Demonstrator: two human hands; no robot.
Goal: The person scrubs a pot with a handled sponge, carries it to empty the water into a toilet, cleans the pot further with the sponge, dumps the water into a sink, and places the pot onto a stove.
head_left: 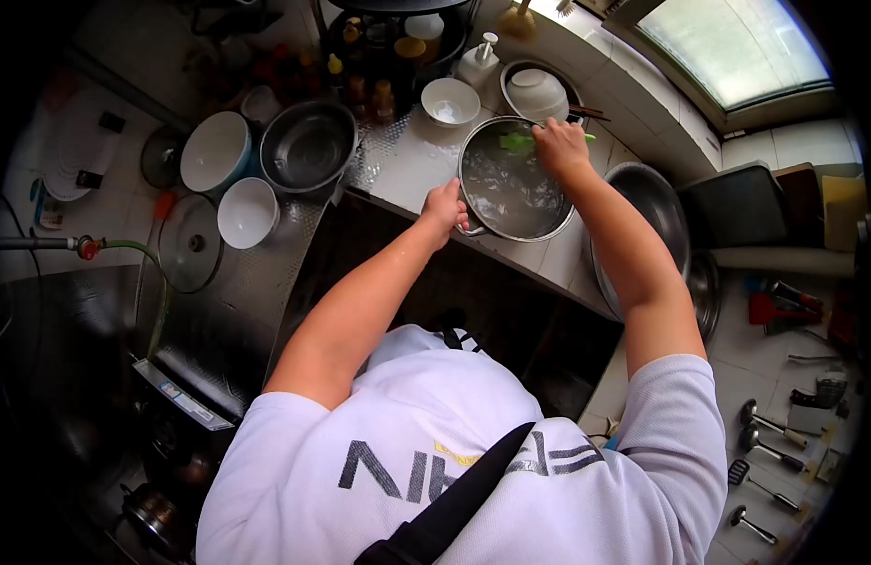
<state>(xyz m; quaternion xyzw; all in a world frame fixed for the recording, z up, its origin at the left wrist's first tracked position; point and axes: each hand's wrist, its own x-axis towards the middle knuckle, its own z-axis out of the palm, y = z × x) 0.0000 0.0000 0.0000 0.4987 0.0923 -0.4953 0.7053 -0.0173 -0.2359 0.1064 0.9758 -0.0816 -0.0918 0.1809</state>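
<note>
A round metal pot [545, 234] stands on the tiled counter, holding cloudy water with light glinting off its surface. My left hand [444, 207] is closed around the handle on the pot's left side. Over the pot's far right rim, my right hand [560, 146] grips a bright green brush [517, 143]. The brush's head is over or in the water near the far side, and the end of its handle sticks out to the right of my fingers. Whether the bristles touch the pot wall cannot be made out.
Behind the pot are a white bowl [450, 102], a pump bottle [479, 60] and an upturned bowl [537, 94]. A large metal basin [640, 221] stands to the right. On the left are a dark basin [308, 146], more bowls and a glass lid [190, 242].
</note>
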